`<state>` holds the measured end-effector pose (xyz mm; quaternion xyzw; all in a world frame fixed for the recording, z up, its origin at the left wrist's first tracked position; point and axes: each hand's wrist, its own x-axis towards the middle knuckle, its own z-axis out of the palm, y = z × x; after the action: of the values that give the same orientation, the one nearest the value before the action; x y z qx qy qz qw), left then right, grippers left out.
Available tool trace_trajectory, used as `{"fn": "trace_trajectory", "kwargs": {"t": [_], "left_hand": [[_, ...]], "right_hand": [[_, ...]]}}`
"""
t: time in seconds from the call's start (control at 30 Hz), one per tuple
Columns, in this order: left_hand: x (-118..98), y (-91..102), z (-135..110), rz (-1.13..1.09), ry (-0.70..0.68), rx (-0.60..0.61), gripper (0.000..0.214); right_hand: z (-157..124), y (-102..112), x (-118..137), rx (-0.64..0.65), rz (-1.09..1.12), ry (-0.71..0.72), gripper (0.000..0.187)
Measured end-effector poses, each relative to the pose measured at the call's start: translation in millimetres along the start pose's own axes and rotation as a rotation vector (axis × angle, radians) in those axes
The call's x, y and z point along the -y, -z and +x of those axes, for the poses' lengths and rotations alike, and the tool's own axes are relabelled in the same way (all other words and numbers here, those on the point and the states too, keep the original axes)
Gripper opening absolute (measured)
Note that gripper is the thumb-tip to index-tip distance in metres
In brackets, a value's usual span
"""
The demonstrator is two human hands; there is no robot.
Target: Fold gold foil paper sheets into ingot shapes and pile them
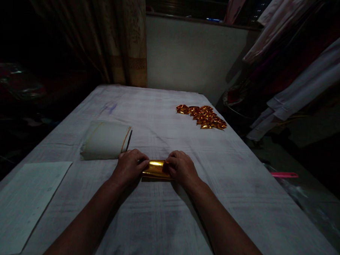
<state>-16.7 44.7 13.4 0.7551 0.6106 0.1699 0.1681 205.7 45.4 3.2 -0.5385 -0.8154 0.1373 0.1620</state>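
Observation:
A piece of shiny gold foil [157,170] lies near the middle of the cloth-covered table, its far edge curled or folded over. My left hand [131,164] pinches the foil's left end between thumb and fingers. At the other end my right hand [182,166] is closed on the foil in the same way. Farther back on the right sits a cluster of several small gold foil pieces [207,117] with pointed ends. Just left of my left hand is a pale folded bundle [106,140] with an orange band near its right edge.
A white paper sheet [25,204] lies at the table's left front. The pale checked cloth [160,225] covers the tabletop. Clothes [307,84] hang along the right side, above a pink handle [284,174]. A curtain [125,39] and a wall [187,57] stand behind.

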Motion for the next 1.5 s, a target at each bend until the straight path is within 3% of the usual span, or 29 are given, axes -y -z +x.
{"fn": "trace_trajectory", "kwargs": {"t": [0.3, 0.6, 0.87, 1.3, 1.5], "left_hand": [[-6, 6.2, 2, 0.089, 0.017, 0.065, 0.037], [-32, -1.1, -16, 0.244, 0.028, -0.020, 0.023], [-29, -5.3, -22, 0.248, -0.014, -0.017, 0.025], [-33, -1.8, -23, 0.278, -0.003, 0.020, 0.025], [-32, -3.6, -25, 0.267, -0.027, -0.009, 0.020]], "right_hand": [[-4, 2, 13, -0.026, -0.038, -0.057, 0.014], [-10, -2, 21, -0.061, -0.113, -0.051, 0.015], [-17, 2, 18, -0.037, -0.057, -0.010, 0.026], [-22, 11, -4, 0.083, 0.010, 0.135, 0.057], [-21, 13, -21, 0.172, 0.048, 0.203, 0.059]]}}
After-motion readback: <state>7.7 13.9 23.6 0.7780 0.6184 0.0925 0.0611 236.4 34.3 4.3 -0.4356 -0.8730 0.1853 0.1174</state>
